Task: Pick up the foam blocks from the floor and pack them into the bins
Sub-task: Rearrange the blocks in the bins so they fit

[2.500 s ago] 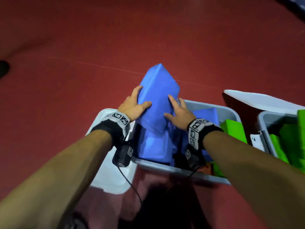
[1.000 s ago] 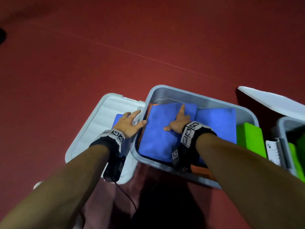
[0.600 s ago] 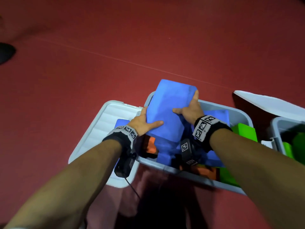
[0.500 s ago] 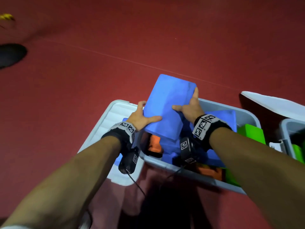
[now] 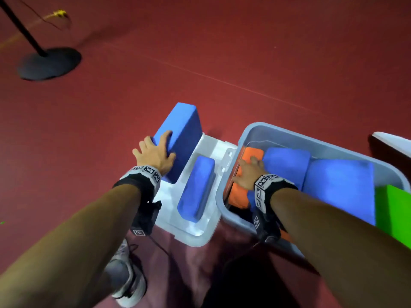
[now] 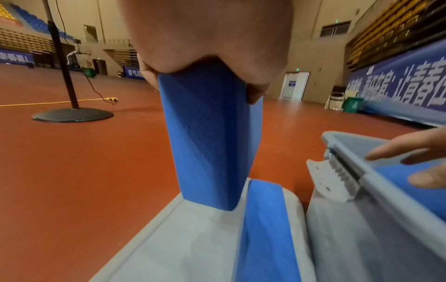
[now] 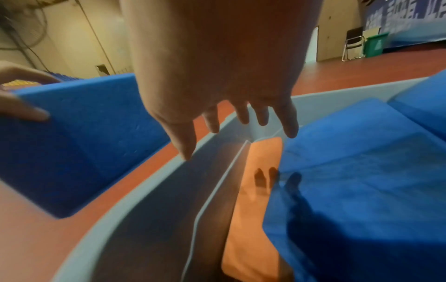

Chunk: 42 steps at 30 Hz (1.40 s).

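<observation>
My left hand (image 5: 159, 150) grips a large blue foam block (image 5: 181, 134) by its near end. The block stands tilted with its lower end on the white bin lid (image 5: 191, 232) (image 6: 193, 238). In the left wrist view this block (image 6: 207, 133) hangs under my palm. A second blue block (image 5: 198, 190) lies flat on the lid. My right hand (image 5: 250, 168) is open with fingers spread (image 7: 241, 118), low inside the grey bin (image 5: 255, 130) over an orange block (image 5: 252, 154) (image 7: 253, 209). Two blue blocks (image 5: 287, 163) (image 5: 338, 187) and a green block (image 5: 393, 207) fill the bin.
A black round stand base (image 5: 49, 63) with a pole and a yellow cable sits on the red floor at the far left. Another white lid (image 5: 393, 141) shows at the right edge. My shoe (image 5: 126, 274) is below the lid.
Both hands lifted the large blue block out of the bin. My left hand then carried it left onto the lid, while my right hand let go and dropped into the bin.
</observation>
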Each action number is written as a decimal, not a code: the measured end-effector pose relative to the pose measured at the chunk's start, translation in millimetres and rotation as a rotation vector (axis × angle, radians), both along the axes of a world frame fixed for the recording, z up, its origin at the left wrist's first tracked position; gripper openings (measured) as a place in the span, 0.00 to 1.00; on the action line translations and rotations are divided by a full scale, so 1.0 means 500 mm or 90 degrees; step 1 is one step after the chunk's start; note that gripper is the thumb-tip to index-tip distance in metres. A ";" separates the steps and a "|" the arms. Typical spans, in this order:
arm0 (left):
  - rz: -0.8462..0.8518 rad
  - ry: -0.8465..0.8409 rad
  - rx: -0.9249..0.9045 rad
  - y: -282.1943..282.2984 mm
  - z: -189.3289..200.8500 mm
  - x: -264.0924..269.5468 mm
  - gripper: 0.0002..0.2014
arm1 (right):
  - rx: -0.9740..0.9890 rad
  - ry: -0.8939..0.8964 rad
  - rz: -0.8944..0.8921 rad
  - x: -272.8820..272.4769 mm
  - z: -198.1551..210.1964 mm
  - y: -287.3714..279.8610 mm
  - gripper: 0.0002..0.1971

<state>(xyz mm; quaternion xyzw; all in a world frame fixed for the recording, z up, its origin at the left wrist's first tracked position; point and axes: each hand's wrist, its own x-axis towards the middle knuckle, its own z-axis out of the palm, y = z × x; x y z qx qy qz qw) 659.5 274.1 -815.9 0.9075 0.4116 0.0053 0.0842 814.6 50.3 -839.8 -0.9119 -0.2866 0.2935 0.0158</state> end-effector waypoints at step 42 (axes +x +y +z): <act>-0.534 0.232 -0.318 -0.504 -0.083 0.301 0.54 | -0.043 -0.089 -0.459 0.094 0.070 -0.489 0.65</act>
